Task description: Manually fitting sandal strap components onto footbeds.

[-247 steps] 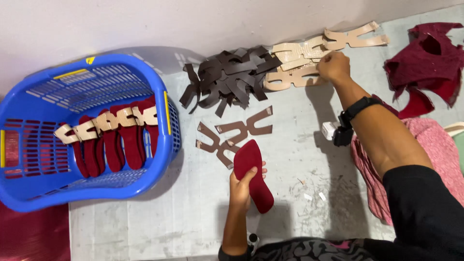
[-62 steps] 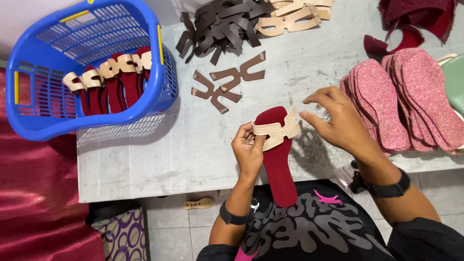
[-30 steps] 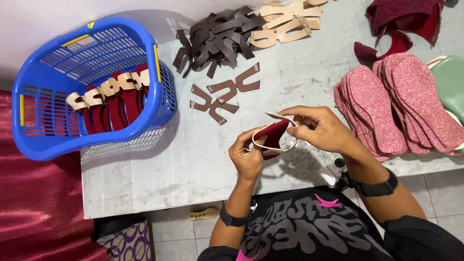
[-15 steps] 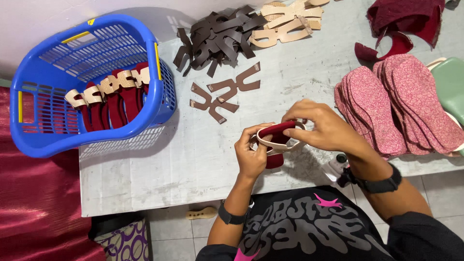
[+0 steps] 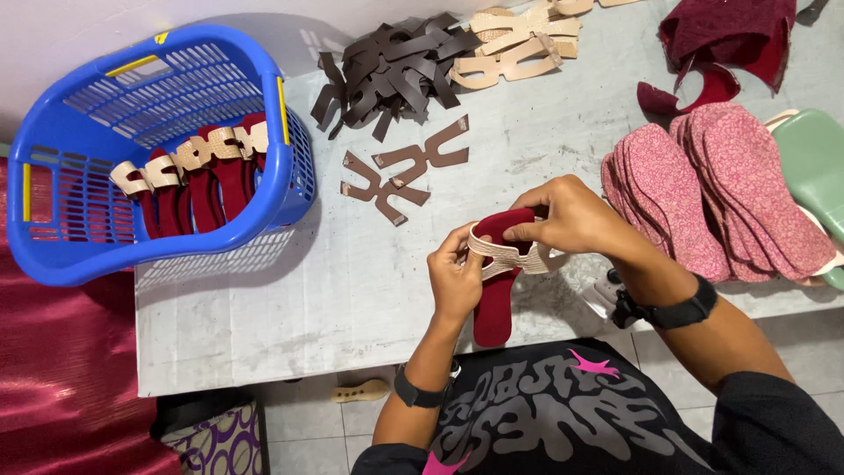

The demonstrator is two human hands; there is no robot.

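My left hand (image 5: 455, 280) grips the side of a dark red sandal insole (image 5: 494, 301) held just above the grey table (image 5: 290, 299). A beige strap piece (image 5: 505, 257) is wrapped over the insole's front. My right hand (image 5: 571, 214) pinches that strap on the insole's far side. Both hands are shut on the same insole and strap. Two loose brown strap pieces (image 5: 400, 171) lie on the table just beyond my hands.
A blue plastic basket (image 5: 105, 255) at the left holds several red insoles with beige straps (image 5: 189, 163). Piles of brown straps (image 5: 387, 75) and beige straps (image 5: 514, 44) lie at the back. Pink insoles (image 5: 703, 193) are stacked at right, beside dark red fabric (image 5: 730, 40) and a green seat (image 5: 813, 163).
The beige strap, picked up earlier, has been pulled over the red insole. The insole has tilted back from edge-on, so its face shows again, with both hands pressing the strap on.
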